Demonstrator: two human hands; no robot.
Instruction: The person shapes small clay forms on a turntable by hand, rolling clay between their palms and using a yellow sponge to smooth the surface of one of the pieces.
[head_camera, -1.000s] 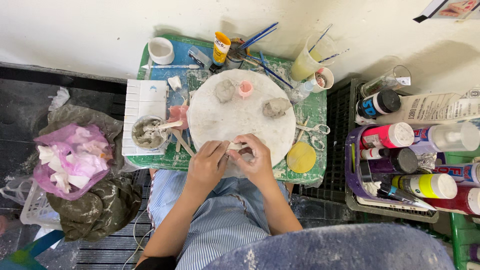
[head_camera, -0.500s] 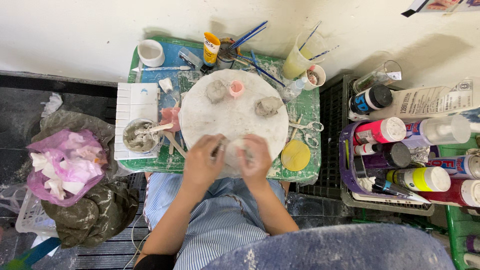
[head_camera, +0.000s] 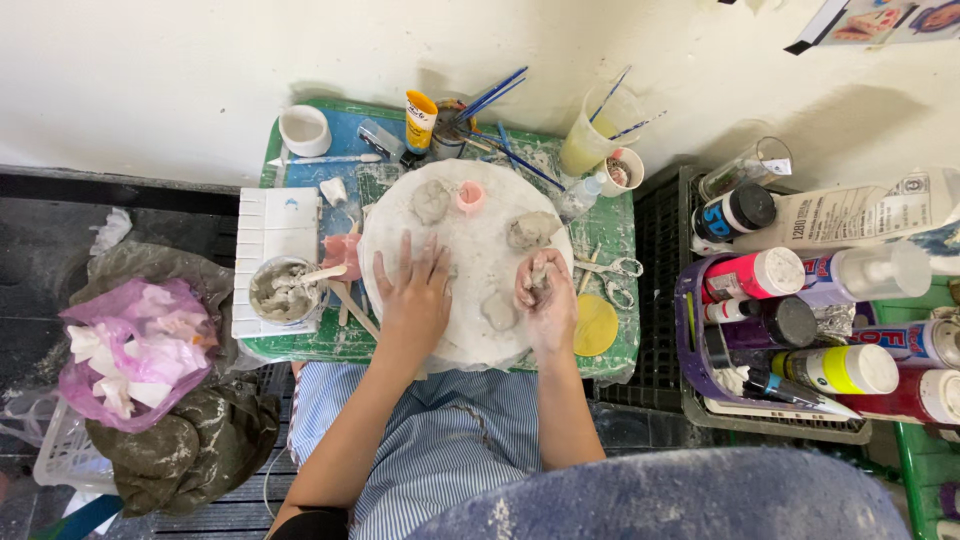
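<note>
Head view, single camera. Hands that were joined over one piece at the 6 o'clock edge of the round board (head_camera: 465, 250) half a second ago are now apart. The left hand (head_camera: 415, 292) is laid flat on the board at 7 o'clock, fingers spread wide, with nothing held. The right hand (head_camera: 546, 296) is raised slightly at 4 o'clock, fingers curled narrowly around a small piece of clay (head_camera: 541, 272). A separate clay lump (head_camera: 497, 310) is seen on the board between the two hands, touching neither. From this it is judged that the worked piece has been divided: one part is set down and the other is kept in the right hand.

Counts on the board:
- Loose clay lumps: three. These are the near lump, one at 11 o'clock (head_camera: 432, 200) and one at 2 o'clock (head_camera: 530, 230).
- Held clay pieces: one.
- Small pink cup (head_camera: 470, 196): one, at 12 o'clock.

Counts beside the board:
- Bowl of grey slurry (head_camera: 283, 292): one, at 9 o'clock, with a stick resting in it.
- White palette (head_camera: 272, 228): one, under and behind the bowl.
- Scissors (head_camera: 612, 268): one pair, at 3 o'clock.
- Yellow disc (head_camera: 596, 325): one, at 4 o'clock, just beside the right hand.
</note>
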